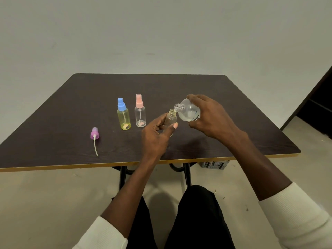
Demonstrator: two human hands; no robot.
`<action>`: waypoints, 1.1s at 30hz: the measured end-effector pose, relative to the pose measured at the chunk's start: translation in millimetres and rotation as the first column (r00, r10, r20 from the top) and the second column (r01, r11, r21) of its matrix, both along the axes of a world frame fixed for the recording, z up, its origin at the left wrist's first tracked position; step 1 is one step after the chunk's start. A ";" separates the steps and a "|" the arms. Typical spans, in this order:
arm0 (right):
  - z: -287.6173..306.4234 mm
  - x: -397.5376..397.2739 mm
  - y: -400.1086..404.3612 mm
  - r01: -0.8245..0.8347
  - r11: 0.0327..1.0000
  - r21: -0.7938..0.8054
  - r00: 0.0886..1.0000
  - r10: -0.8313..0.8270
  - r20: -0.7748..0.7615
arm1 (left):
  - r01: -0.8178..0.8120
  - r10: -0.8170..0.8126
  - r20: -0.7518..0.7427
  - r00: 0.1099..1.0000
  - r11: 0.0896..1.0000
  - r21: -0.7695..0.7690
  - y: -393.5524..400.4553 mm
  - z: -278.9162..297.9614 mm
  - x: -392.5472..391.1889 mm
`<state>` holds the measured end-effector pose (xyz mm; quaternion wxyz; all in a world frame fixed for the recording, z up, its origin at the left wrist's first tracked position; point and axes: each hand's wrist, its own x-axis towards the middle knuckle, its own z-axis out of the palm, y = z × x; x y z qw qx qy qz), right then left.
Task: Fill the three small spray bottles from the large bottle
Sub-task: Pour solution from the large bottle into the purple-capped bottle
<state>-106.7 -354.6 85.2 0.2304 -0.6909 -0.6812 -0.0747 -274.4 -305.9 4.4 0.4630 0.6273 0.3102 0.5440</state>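
Note:
My left hand [158,131] grips a small clear spray bottle [171,119] with its top off, held upright above the table. My right hand [208,117] holds the large clear bottle [188,112] tipped to the left, its open mouth just over the small bottle's neck. A little liquid lies in the large bottle's lower side. To the left stand a yellow bottle with a blue spray top [123,115] and a clear bottle with a pink spray top [140,111]. A purple spray top [94,136] with its white tube lies on the table at the left.
The dark table [71,105] has a yellow front edge close to my knees. A grey perforated crate [214,164] sits on the floor under the table's right side. A dark doorway or panel stands at the far right.

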 end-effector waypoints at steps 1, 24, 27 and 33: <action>-0.4 0.3 -0.1 0.001 1.000 -0.001 1.000 -0.001 -0.001 | -0.001 0.001 -0.002 1.000 1.000 0.001 -0.3 0.2 0.0; 0.7 1.8 0.6 -0.005 1.000 -0.016 0.999 0.005 0.044 | -0.014 0.013 -0.012 1.000 0.999 -0.051 -1.0 0.9 0.0; 1.8 2.0 0.7 -0.005 1.000 -0.027 0.999 0.006 0.051 | -0.013 0.013 -0.012 1.000 0.999 -0.045 -1.3 1.3 -0.1; 5.2 2.5 0.3 0.001 0.999 -0.036 0.997 0.002 0.075 | -0.009 0.008 -0.013 1.000 0.999 -0.044 -1.9 1.6 -0.4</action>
